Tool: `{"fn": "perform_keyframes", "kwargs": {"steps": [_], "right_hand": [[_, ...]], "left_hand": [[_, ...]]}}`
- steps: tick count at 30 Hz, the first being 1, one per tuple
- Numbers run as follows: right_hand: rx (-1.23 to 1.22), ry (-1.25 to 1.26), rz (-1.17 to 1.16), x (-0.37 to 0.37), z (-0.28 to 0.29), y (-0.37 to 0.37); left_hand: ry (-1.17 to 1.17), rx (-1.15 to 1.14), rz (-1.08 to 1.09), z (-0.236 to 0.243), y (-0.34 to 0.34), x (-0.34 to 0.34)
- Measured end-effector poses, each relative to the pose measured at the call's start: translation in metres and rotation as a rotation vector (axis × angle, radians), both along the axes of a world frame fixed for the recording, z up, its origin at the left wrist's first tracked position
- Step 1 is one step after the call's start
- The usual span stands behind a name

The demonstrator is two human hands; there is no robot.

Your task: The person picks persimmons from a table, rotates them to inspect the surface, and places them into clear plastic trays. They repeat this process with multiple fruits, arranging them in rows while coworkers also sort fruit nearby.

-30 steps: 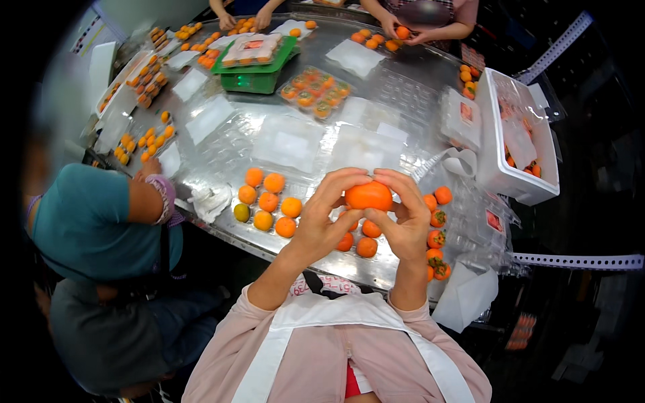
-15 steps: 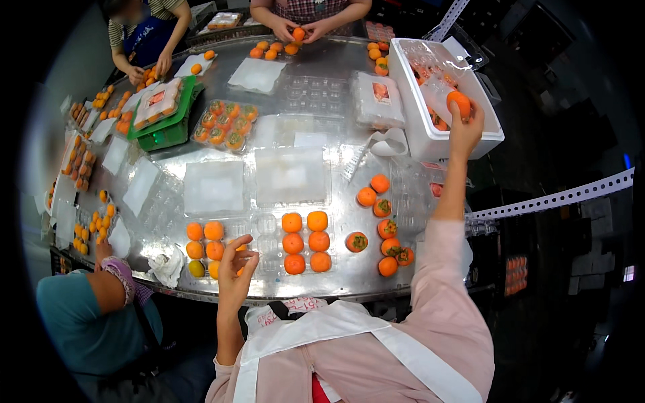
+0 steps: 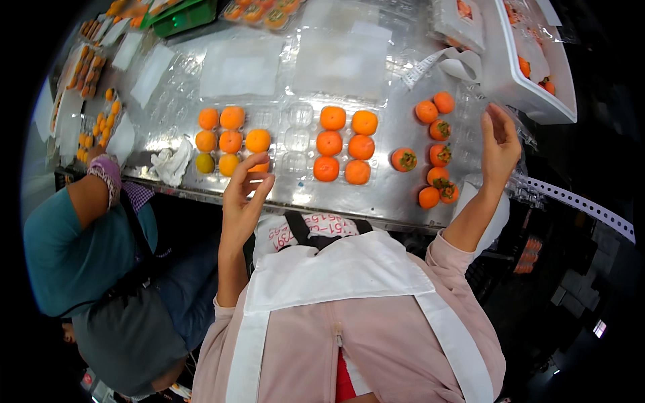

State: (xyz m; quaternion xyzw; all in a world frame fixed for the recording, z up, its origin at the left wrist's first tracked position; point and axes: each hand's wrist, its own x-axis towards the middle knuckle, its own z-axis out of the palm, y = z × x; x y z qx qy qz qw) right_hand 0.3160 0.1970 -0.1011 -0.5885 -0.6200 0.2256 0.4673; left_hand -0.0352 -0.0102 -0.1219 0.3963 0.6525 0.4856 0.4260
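Note:
My left hand (image 3: 244,195) hovers at the table's near edge with thumb and fingers apart, holding nothing. Just behind its fingertips sits an orange persimmon (image 3: 258,140) in a clear tray (image 3: 257,115) of several persimmons, one of them greenish-yellow. The middle clear tray (image 3: 297,139) has two columns of persimmons (image 3: 329,143) and a bare left column. Over on the right, my right hand (image 3: 501,144) is raised with loosely curled, parted fingers and nothing in it. Nearest it are loose persimmons (image 3: 440,155) in a rough column, some showing green calyxes. A single persimmon (image 3: 404,160) lies left of them.
A white foam box (image 3: 500,60) with persimmons stands at the far right. Packed trays (image 3: 458,21) and a curled white strip (image 3: 462,65) are beside it. Crumpled white paper (image 3: 172,162) lies left. A co-worker's arm (image 3: 89,201) reaches in from the left.
My right hand has come back from over the foam box toward me, and the persimmon it held is gone from it. My left hand stays nearly in place. The view has tilted down.

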Motion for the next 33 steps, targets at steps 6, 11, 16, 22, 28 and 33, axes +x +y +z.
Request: {"fn": "perform_keyframes", "kwargs": {"steps": [6, 11, 16, 22, 28, 33], "right_hand": [[-0.257, -0.159, 0.258, -0.055, -0.029, -0.031], [-0.120, -0.399, 0.548, -0.137, -0.072, -0.037], [0.087, -0.846, 0.728, -0.183, -0.102, -0.022], [-0.037, -0.942, 0.941, -0.186, -0.101, -0.010], [-0.062, -0.430, 0.750, -0.171, -0.082, -0.022], [-0.076, 0.145, 0.843, -0.171, -0.039, -0.081]], "left_hand": [[-0.012, -0.019, 0.019, -0.014, -0.014, -0.005], [-0.064, -0.063, -0.024, -0.016, -0.015, 0.001], [-0.043, -0.063, -0.063, -0.017, -0.022, 0.001], [-0.045, -0.077, -0.045, -0.020, -0.025, -0.001], [-0.225, -0.059, -0.096, -0.032, -0.007, 0.004], [-0.810, 0.060, -0.131, -0.018, 0.029, 0.029]]}}
